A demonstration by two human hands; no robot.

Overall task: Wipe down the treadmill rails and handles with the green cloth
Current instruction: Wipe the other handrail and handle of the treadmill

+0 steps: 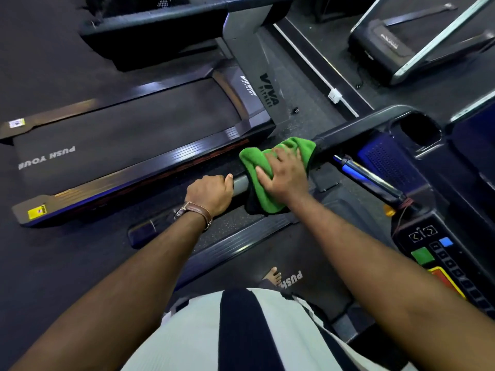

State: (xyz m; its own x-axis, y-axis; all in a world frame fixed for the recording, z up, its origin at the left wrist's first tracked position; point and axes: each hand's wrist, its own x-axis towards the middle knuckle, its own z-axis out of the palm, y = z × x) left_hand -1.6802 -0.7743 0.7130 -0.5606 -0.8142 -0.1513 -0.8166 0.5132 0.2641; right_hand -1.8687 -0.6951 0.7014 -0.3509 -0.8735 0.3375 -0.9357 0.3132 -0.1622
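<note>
The green cloth (258, 180) is draped over the treadmill's left handrail (345, 133), a dark bar running from lower left up to the console. My right hand (285, 174) presses flat on top of the cloth, fingers spread around the rail. My left hand (211, 192), with a brown watch strap at the wrist, is closed around the rail's grey end just left of the cloth. The part of the rail under the cloth is hidden.
The console (439, 253) with coloured buttons lies at the right, a silver-blue grip bar (369, 176) beside it. A neighbouring treadmill (128, 145) lies to the left, another at top right (417, 41). My bare foot (273, 275) stands on the belt below.
</note>
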